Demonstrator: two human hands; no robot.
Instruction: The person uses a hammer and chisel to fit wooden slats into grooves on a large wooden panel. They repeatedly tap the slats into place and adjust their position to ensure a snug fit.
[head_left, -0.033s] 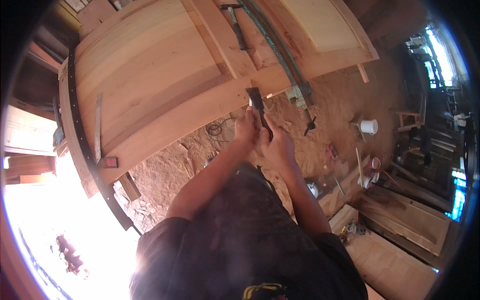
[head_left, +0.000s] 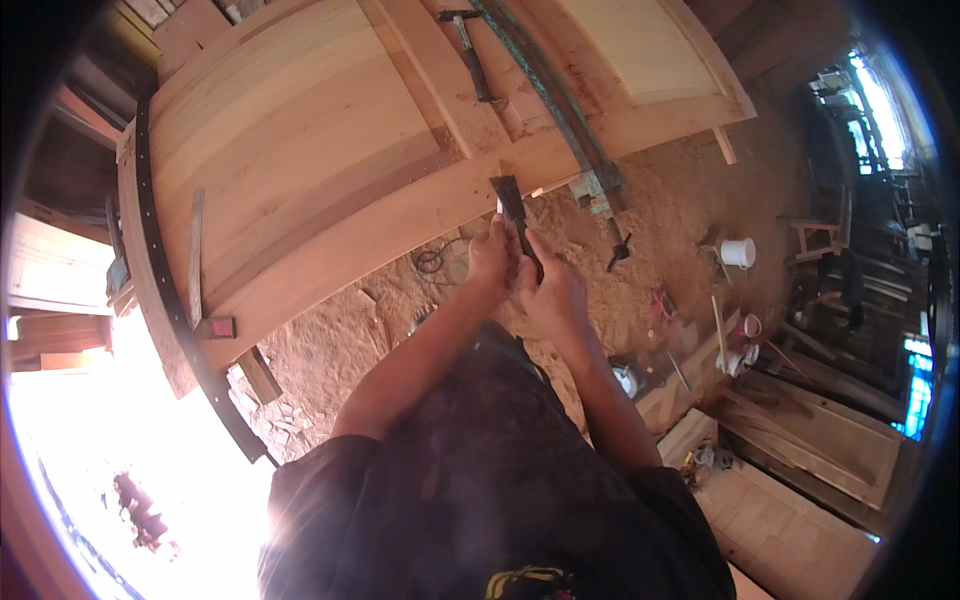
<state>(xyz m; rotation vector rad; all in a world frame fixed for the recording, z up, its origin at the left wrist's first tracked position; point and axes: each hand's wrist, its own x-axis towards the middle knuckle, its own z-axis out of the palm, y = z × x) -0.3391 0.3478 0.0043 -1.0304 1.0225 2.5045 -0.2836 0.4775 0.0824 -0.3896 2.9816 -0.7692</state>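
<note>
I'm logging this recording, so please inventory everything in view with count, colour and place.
Broad-bladed tool: 1, dark, centre
Small white piece: 1, white, beside the blade
Panelled wooden frame: 1, light brown, top
Hammer: 1, dark handle, on the frame
Bar clamp: 1, green, across the frame
Perforated bar: 1, black, frame's left end
Thin strip: 1, greyish, frame's left part
Wire coil: 1, dark, on the ground
Bucket: 1, white, right
Wooden panels: several, brown, lower right
Background clutter: too dim to count
Shirt: 1, dark, bottom centre
Left hand: 1, bare, at the white piece
Right hand: 1, bare, gripping the tool's handle
</note>
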